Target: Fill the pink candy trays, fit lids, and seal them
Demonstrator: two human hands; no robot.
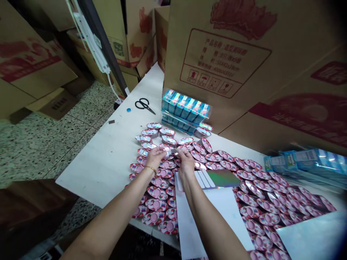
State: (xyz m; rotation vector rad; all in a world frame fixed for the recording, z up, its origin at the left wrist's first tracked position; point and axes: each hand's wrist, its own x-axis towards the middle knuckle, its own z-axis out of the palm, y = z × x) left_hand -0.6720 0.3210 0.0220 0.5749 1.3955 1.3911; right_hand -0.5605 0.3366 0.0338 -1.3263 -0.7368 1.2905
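My left hand [155, 159], with a gold bracelet at the wrist, pinches one end of a small shiny sticker [170, 153]. The other end is between the fingertips of my right hand [185, 163]. Both hands are over rows of oval pink-and-red packages [156, 205], several with silvery strips on top toward the back. Whether the sticker touches the package below it, I cannot tell. Under my right forearm lies a sticker sheet [223, 178] with a rainbow sheen and white strips, on top of white paper [221, 213].
Black scissors [145, 105] and a blue cap [128, 109] lie on the white table [100, 166]. A clear-wrapped pack of blue boxes [185, 110] stands against a big carton [230, 54]. More blue packs [303, 162] are at right. A dark post [108, 47] rises beside the table edge.
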